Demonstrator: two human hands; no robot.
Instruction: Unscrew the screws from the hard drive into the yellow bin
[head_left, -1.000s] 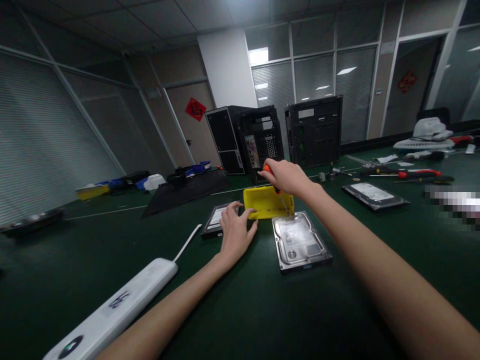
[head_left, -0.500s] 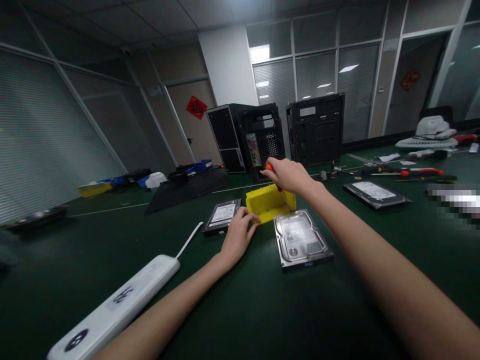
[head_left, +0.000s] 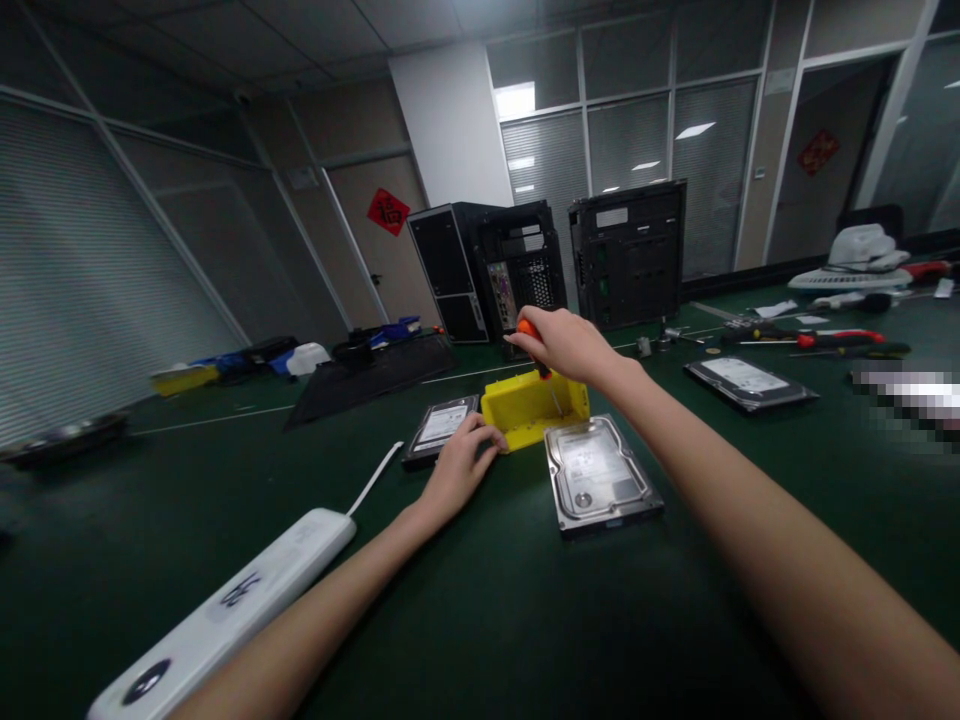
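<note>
My right hand [head_left: 568,345] is closed around the orange and black handle of a screwdriver [head_left: 529,328]. The shaft points down into a yellow plastic bin [head_left: 517,395], whose open side faces me; small dark bits, perhaps screws, lie in it. At the bin's left front corner, my left hand [head_left: 461,465] grips the edge with bent fingers. A silver hard drive [head_left: 596,470] lies flat just in front of the bin's right end. Another hard drive [head_left: 441,428] with a white label is behind my left hand, partly covered by it.
A white power strip [head_left: 232,600] runs along the left front. At the back stand computer cases [head_left: 628,255]. To the right lie a third hard drive [head_left: 750,383] and hand tools [head_left: 840,340]. A black flat panel [head_left: 375,375] rests at back left.
The screwdriver and my right hand have shifted slightly left and up, with the shaft still in the bin. My left hand keeps its hold; the whole view has moved a little.
</note>
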